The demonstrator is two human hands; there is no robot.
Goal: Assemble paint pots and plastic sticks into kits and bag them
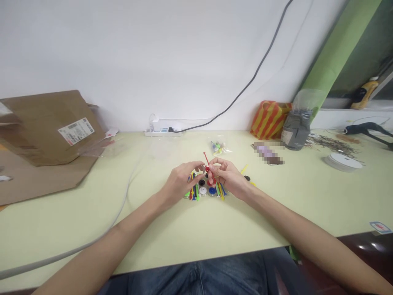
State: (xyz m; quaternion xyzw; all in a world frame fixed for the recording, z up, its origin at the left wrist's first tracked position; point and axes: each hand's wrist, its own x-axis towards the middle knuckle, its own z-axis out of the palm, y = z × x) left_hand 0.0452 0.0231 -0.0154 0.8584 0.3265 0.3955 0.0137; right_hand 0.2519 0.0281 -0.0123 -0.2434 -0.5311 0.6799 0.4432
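Note:
Over the middle of the table, my right hand [227, 174] pinches a thin red plastic arrow [205, 157], its shaft pointing up and slightly left. My left hand [181, 178] faces it from the left, thumb and forefinger curled at the red piece; what sits between those fingertips is too small to make out. Below my hands lie a black disc [202, 182], a white disc [203, 191] and a blue disc [212, 191]. Several coloured plastic arrows lie in a left group [194, 193] and a right group [221, 191], partly hidden by my hands.
Behind lies a clear bag of small coloured parts [218, 146]. Cardboard [49, 131] stands at left, with a grey cable [123, 205] crossing the table. A power strip [162, 130] is by the wall; a striped bag [268, 119] and white reel [344, 161] are at right.

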